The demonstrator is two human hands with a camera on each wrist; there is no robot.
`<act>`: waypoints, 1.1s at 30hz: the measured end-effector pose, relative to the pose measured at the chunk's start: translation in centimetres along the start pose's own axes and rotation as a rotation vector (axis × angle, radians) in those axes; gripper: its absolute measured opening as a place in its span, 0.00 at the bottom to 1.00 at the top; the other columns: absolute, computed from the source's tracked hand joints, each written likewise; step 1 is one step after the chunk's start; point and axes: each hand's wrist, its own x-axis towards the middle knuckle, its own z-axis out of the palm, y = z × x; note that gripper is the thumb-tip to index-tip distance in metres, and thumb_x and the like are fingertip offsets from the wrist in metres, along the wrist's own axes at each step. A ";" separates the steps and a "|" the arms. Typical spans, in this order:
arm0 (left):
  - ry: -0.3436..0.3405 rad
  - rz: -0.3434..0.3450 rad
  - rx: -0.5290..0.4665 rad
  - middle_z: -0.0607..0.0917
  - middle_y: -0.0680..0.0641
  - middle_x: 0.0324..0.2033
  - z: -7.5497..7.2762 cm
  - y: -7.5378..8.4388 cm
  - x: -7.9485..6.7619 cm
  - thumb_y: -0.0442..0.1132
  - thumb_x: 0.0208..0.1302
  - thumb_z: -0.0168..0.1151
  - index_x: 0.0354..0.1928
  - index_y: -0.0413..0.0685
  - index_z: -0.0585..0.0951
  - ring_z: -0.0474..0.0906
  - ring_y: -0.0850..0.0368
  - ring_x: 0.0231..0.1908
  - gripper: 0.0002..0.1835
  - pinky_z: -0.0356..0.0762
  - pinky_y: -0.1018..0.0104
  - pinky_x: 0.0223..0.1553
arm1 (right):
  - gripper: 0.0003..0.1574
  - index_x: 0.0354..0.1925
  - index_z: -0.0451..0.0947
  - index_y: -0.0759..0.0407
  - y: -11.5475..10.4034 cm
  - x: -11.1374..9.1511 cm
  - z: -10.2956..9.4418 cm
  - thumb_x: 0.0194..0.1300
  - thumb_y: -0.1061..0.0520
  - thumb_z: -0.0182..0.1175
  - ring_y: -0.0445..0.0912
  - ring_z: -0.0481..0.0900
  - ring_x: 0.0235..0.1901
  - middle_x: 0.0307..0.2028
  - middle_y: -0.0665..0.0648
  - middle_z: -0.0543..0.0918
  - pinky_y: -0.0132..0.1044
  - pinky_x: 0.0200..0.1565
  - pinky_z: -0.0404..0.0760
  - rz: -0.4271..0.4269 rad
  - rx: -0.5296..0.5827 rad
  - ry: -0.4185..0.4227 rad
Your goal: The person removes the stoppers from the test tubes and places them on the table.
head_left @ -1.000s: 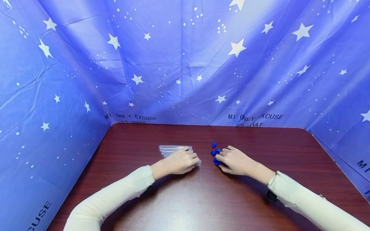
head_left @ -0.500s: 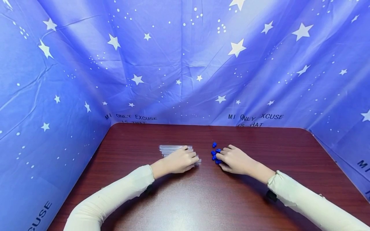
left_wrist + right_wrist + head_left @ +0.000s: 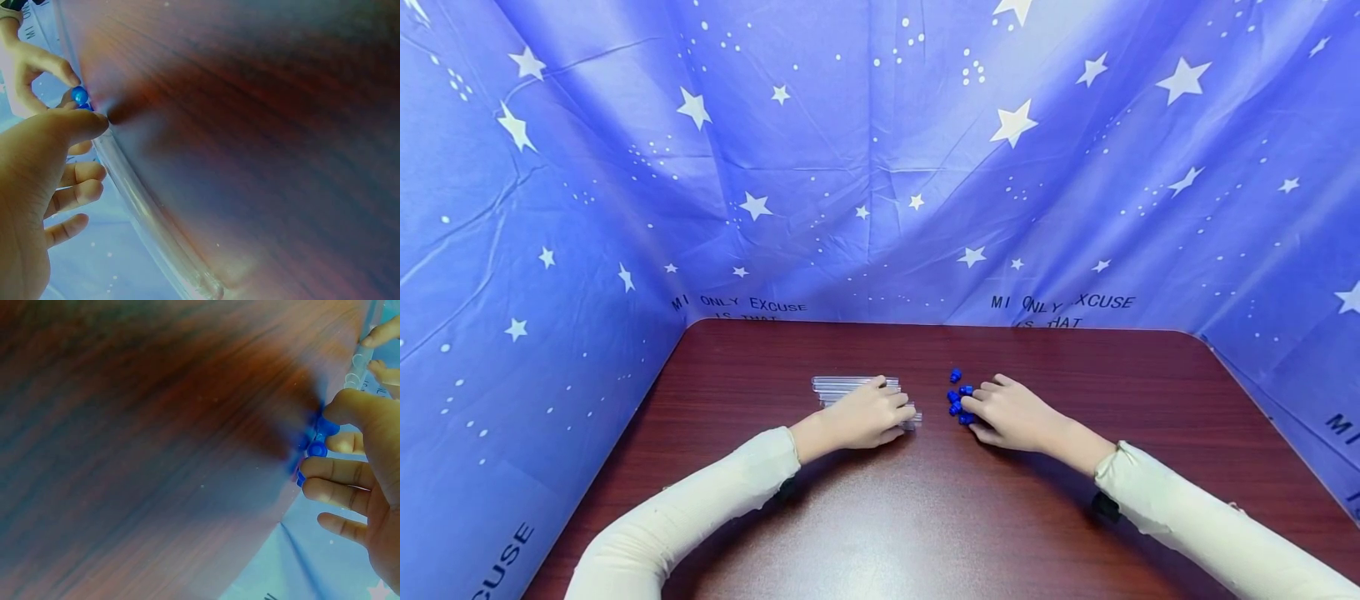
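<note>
Several clear test tubes lie side by side on the table, their rims toward the right. My left hand is over the near ones; in the left wrist view its thumb and index finger pinch a test tube near the rim. To the right lies a small cluster of blue stoppers. My right hand is at the near side of this cluster. In the right wrist view a blue stopper sits between its thumb and index finger, with other stoppers just past the fingertips. The left palm hides part of the tubes.
The dark red-brown wooden table has rounded far corners. A blue cloth with white stars hangs around its back and sides. One stopper lies slightly apart, farthest back in the cluster.
The right fingers have shifted slightly over the near stoppers, and one more stopper now shows beside the fingertips. My left hand and the tubes have stayed nearly in place.
</note>
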 end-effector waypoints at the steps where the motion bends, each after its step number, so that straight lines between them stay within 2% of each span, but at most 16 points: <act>1: 0.004 0.000 0.002 0.85 0.58 0.36 0.0 0.0 0.0 0.51 0.65 0.68 0.44 0.56 0.82 0.82 0.62 0.39 0.12 0.72 0.65 0.41 | 0.15 0.33 0.75 0.52 0.0 0.0 0.0 0.56 0.49 0.71 0.45 0.75 0.27 0.25 0.46 0.79 0.41 0.37 0.72 -0.001 -0.001 0.001; 13: 0.029 0.011 0.027 0.85 0.57 0.35 0.0 -0.2 0.0 0.52 0.63 0.69 0.44 0.56 0.82 0.82 0.60 0.40 0.14 0.71 0.64 0.41 | 0.16 0.32 0.74 0.52 0.0 0.1 -0.1 0.56 0.48 0.71 0.45 0.75 0.27 0.24 0.46 0.78 0.41 0.37 0.72 -0.003 0.003 0.002; 33: 0.014 0.003 0.029 0.85 0.57 0.35 -0.1 -0.3 -0.1 0.59 0.62 0.67 0.43 0.55 0.81 0.82 0.60 0.38 0.18 0.71 0.63 0.39 | 0.17 0.33 0.75 0.52 0.0 0.2 -0.2 0.54 0.47 0.72 0.45 0.76 0.27 0.24 0.46 0.78 0.42 0.37 0.73 -0.008 -0.002 0.014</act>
